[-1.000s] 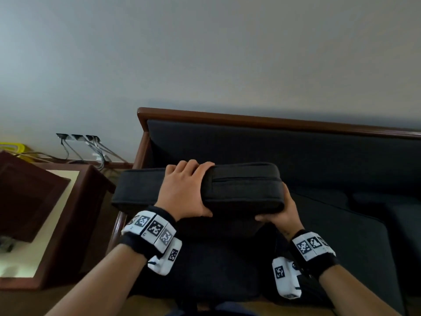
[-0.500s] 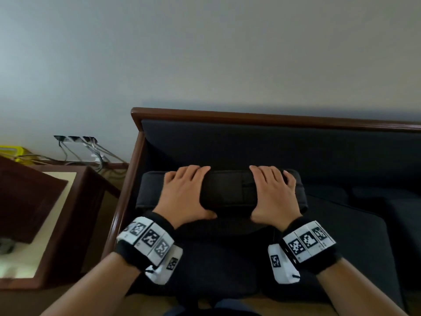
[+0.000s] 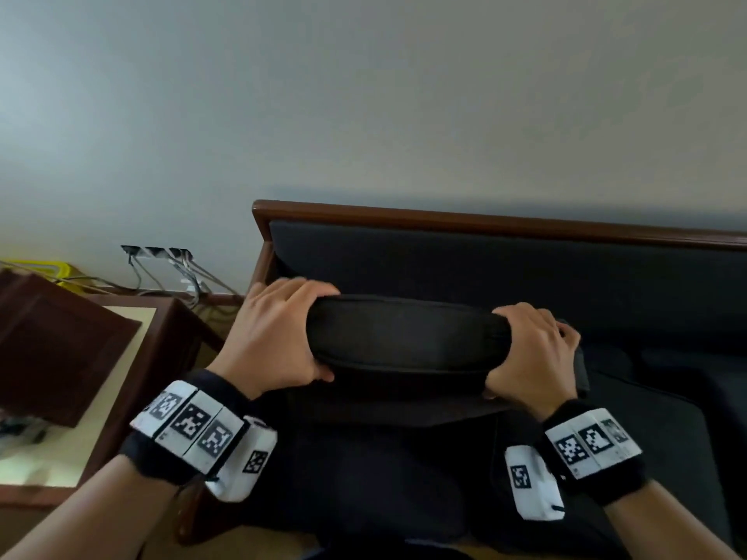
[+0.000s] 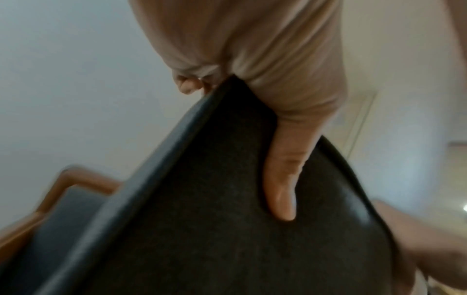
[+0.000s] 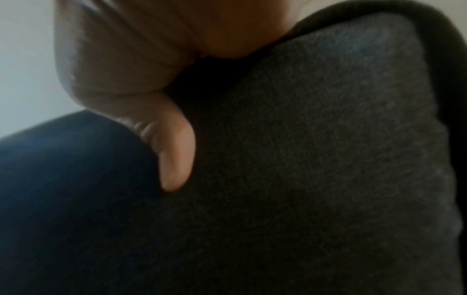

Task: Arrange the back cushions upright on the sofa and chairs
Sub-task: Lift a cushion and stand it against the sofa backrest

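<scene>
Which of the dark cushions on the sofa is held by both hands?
The back cushion at the sofa's left end: the left hand and right hand grip its top edge. The seat cushions lie flat, untouched.

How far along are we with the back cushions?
Done: nothing visibly finished. In hand: left hand and right hand grip one dark cushion by its top edge, at the sofa's left end, not yet against the backrest. Left: seat it; other seats and chairs are out of view.
</scene>
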